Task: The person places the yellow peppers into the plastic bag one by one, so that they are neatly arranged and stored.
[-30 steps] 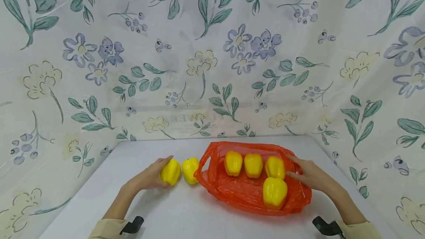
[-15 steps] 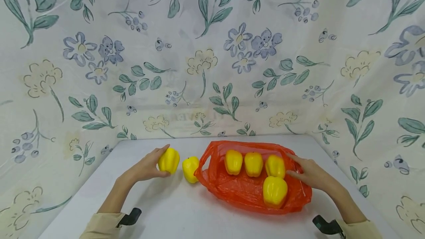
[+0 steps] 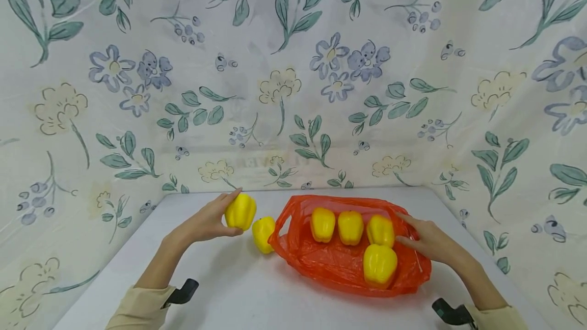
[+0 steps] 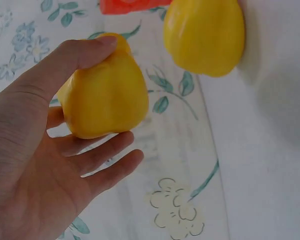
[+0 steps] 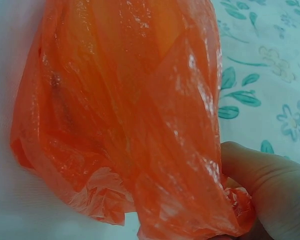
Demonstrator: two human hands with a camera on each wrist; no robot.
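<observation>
My left hand (image 3: 208, 220) grips a yellow bell pepper (image 3: 240, 212) and holds it above the table. In the left wrist view the thumb lies over the top of this pepper (image 4: 107, 100) and fingers support it from below. Another yellow bell pepper (image 3: 263, 235) sits on the table against the left end of a red plastic bag (image 3: 316, 264). Several yellow bell peppers (image 3: 379, 266) lie in the spread bag. At its right end my right hand (image 3: 428, 241) pinches the bag's edge; the right wrist view shows the thumb (image 5: 265, 180) against bunched plastic, the other fingers mostly hidden.
The white table (image 3: 257, 294) runs back to a flower-patterned cloth (image 3: 293, 90), which also rises along both sides. Black wrist mounts (image 3: 183, 292) stick out from both sleeves near the front.
The left hand has lifted its bell pepper off the table, first up and slightly left, then up and right. The right hand, the bag and the other peppers have stayed put.
</observation>
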